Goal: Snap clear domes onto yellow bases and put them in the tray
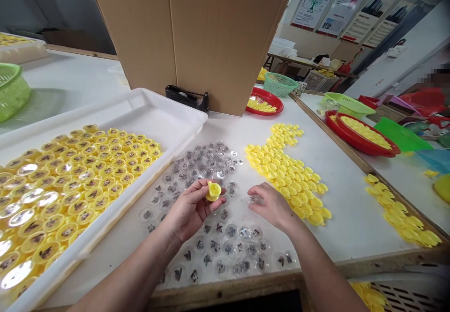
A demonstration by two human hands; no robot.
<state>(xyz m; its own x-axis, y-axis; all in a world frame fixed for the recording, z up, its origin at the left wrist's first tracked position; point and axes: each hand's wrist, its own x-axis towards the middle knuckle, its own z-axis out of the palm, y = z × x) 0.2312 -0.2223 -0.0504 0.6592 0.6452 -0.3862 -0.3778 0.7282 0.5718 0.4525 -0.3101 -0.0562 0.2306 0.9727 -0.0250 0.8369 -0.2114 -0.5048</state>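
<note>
My left hand grips a small round yellow plastic piece with a tiny loop at its top, its hollow side facing me. To the right, my right hand has thumb and fingers curled around a clear printed disc, partly hidden by the fingers. Beneath and around both hands, loose clear discs with dark animal pictures lie spread on the white table. A patch of yellow pieces lies just beyond my right hand. On the left, a white tray holds rows of yellow pieces with pictures in them.
A tall cardboard sheet stands behind, with a black tape dispenser at its foot. Red trays and green baskets sit farther back. More yellow pieces lie along the wooden edge at right. A green basket stands at far left.
</note>
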